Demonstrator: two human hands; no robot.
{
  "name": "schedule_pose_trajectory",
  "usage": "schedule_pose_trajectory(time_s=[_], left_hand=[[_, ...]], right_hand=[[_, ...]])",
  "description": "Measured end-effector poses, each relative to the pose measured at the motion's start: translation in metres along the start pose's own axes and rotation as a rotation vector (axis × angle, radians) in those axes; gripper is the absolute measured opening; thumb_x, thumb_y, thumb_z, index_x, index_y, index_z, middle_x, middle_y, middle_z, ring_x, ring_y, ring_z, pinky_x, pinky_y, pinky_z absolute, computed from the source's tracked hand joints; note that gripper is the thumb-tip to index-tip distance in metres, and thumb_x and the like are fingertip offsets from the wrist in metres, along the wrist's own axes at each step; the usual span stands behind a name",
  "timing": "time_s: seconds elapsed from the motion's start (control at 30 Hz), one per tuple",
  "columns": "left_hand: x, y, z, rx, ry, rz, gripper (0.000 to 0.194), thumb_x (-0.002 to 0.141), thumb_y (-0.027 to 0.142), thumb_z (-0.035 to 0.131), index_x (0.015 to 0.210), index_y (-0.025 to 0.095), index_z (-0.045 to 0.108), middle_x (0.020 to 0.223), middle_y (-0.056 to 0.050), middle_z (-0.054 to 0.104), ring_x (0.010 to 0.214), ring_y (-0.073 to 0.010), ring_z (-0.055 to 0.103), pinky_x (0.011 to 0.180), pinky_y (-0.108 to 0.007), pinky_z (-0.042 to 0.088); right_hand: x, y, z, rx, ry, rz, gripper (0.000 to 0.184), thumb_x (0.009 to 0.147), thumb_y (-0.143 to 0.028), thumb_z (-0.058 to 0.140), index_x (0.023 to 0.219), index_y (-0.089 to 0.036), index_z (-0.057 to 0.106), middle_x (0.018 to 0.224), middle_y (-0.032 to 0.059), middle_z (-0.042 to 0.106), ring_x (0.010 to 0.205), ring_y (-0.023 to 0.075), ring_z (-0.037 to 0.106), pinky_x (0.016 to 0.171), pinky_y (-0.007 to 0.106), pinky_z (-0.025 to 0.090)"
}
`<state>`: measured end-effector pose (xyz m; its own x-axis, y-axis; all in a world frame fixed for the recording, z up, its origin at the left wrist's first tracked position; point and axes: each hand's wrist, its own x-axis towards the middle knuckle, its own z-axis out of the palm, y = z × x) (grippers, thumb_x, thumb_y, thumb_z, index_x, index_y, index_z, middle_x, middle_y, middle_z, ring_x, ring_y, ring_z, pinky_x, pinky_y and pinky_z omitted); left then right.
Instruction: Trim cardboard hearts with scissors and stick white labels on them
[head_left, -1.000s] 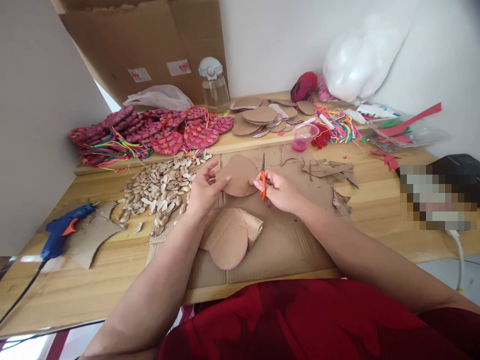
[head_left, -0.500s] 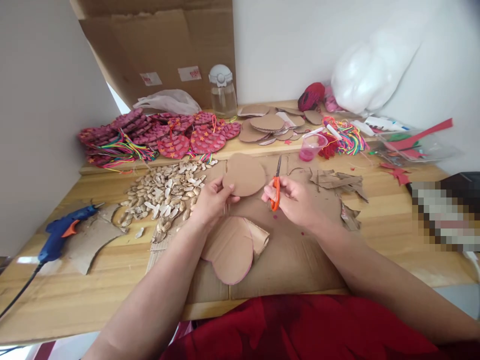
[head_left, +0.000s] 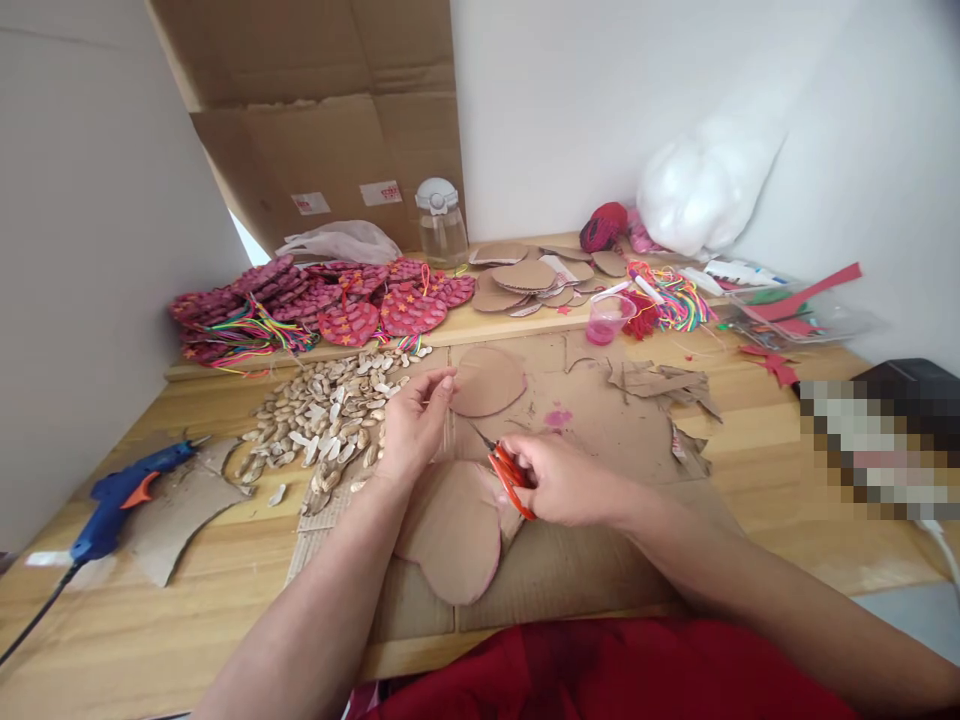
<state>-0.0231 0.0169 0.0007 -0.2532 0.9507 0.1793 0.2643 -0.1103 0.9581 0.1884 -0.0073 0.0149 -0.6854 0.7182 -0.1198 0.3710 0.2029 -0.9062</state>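
My left hand (head_left: pixel 417 425) has its fingers loosely curled and apart, with the thumb tip at the left edge of a round cardboard piece (head_left: pixel 491 385). That piece looks slightly blurred and seems to lie on the cardboard mat (head_left: pixel 577 570). In my right hand (head_left: pixel 562 478) is a pair of orange-handled scissors (head_left: pixel 511 480), the blades pointing up and left toward my left hand. Below both hands a heart-shaped cardboard piece (head_left: pixel 454 535) with a pink-marked edge rests on the mat, partly over a scrap at its right.
Peanut shells (head_left: pixel 322 415) are heaped at left, beside a blue glue gun (head_left: pixel 124 500). Behind stand decorated pink pieces (head_left: pixel 345 305), cardboard rounds (head_left: pixel 521 277), a bottle (head_left: pixel 441 225) and a pink cup (head_left: pixel 606 320). Torn cardboard scraps (head_left: pixel 664 385) lie at right.
The round piece has left my left hand's grip and sits lower. My right hand has moved down and left, turning the scissors from upright to slanting left. The view has tilted up slightly.
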Motion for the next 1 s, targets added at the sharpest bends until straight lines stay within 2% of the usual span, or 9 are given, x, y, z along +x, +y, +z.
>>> schedule_pose_trajectory(time_s=[0.07, 0.13, 0.3, 0.43, 0.5, 0.63, 0.7, 0.87, 1.0], left_hand=[[0.001, 0.000, -0.002, -0.028, -0.066, -0.054, 0.049, 0.088, 0.057, 0.056, 0.099, 0.014, 0.075, 0.083, -0.010, 0.074, 0.082, -0.0203, 0.069, 0.079, -0.030, 0.050], [0.002, 0.001, -0.006, -0.092, -0.130, -0.132, 0.053, 0.086, 0.062, 0.057, 0.094, 0.013, 0.076, 0.082, -0.011, 0.074, 0.083, -0.0210, 0.069, 0.080, -0.030, 0.050], [0.002, 0.007, -0.011, -0.367, -0.214, -0.338, 0.058, 0.081, 0.065, 0.063, 0.113, 0.017, 0.072, 0.099, -0.010, 0.074, 0.080, -0.0203, 0.067, 0.063, -0.026, 0.051], [-0.006, 0.013, -0.005, -0.475, -0.276, -0.420, 0.054, 0.066, 0.044, 0.086, 0.111, 0.019, 0.070, 0.091, -0.004, 0.071, 0.063, -0.0118, 0.061, 0.045, -0.018, 0.043], [-0.011, 0.016, -0.002, -0.467, -0.278, -0.424, 0.052, 0.062, 0.033, 0.090, 0.107, 0.017, 0.070, 0.081, -0.001, 0.067, 0.053, -0.0070, 0.055, 0.039, -0.016, 0.039], [-0.014, 0.020, 0.003, -0.554, -0.143, -0.371, 0.048, 0.064, 0.027, 0.088, 0.105, 0.015, 0.068, 0.078, 0.001, 0.064, 0.044, -0.0035, 0.052, 0.035, -0.014, 0.038], [-0.013, 0.020, 0.003, -0.602, -0.062, -0.365, 0.046, 0.064, 0.027, 0.088, 0.104, 0.017, 0.067, 0.082, 0.001, 0.065, 0.046, -0.0038, 0.054, 0.035, -0.014, 0.040], [-0.008, 0.020, 0.002, -0.685, 0.078, -0.348, 0.046, 0.064, 0.026, 0.089, 0.103, 0.020, 0.067, 0.083, 0.003, 0.066, 0.047, -0.0043, 0.055, 0.037, -0.015, 0.043], [-0.008, 0.020, 0.002, -0.740, 0.152, -0.326, 0.051, 0.063, 0.024, 0.090, 0.109, 0.022, 0.065, 0.090, 0.003, 0.067, 0.047, -0.0035, 0.055, 0.037, -0.014, 0.044]], right_hand=[[0.002, -0.001, -0.004, 0.104, 0.046, -0.025, 0.020, 0.075, -0.016, 0.068, 0.079, -0.021, 0.049, 0.070, -0.0044, 0.054, 0.059, 0.0096, 0.046, 0.054, 0.022, 0.035], [0.005, -0.003, -0.016, 0.190, 0.168, -0.049, 0.019, 0.075, -0.016, 0.067, 0.081, -0.021, 0.050, 0.073, -0.0036, 0.055, 0.061, 0.0099, 0.048, 0.057, 0.023, 0.038], [0.010, -0.001, -0.048, 0.264, 0.550, -0.117, 0.025, 0.075, -0.030, 0.073, 0.081, -0.022, 0.050, 0.071, -0.0049, 0.052, 0.058, 0.0095, 0.044, 0.054, 0.024, 0.037], [0.016, 0.011, -0.055, 0.284, 0.680, -0.163, 0.034, 0.075, -0.041, 0.076, 0.080, -0.022, 0.049, 0.068, -0.0056, 0.050, 0.056, 0.0095, 0.042, 0.052, 0.024, 0.034], [0.018, 0.015, -0.056, 0.323, 0.702, -0.153, 0.037, 0.075, -0.047, 0.077, 0.080, -0.022, 0.049, 0.066, -0.0059, 0.049, 0.055, 0.0095, 0.040, 0.052, 0.025, 0.032], [0.018, 0.013, -0.057, 0.404, 0.768, -0.185, 0.040, 0.080, -0.056, 0.072, 0.081, -0.022, 0.049, 0.068, -0.0039, 0.052, 0.060, 0.0110, 0.044, 0.055, 0.026, 0.034], [0.015, 0.009, -0.057, 0.428, 0.713, -0.212, 0.038, 0.085, -0.057, 0.066, 0.081, -0.022, 0.050, 0.069, -0.0031, 0.053, 0.061, 0.0116, 0.046, 0.055, 0.026, 0.035], [0.006, 0.000, -0.044, 0.462, 0.285, -0.080, 0.046, 0.084, -0.059, 0.066, 0.069, -0.021, 0.044, 0.064, -0.0028, 0.052, 0.054, 0.0099, 0.044, 0.052, 0.026, 0.034], [0.004, -0.007, -0.036, 0.391, 0.181, 0.096, 0.049, 0.078, -0.063, 0.069, 0.070, -0.021, 0.045, 0.059, -0.0027, 0.052, 0.055, 0.0112, 0.048, 0.051, 0.024, 0.033]])
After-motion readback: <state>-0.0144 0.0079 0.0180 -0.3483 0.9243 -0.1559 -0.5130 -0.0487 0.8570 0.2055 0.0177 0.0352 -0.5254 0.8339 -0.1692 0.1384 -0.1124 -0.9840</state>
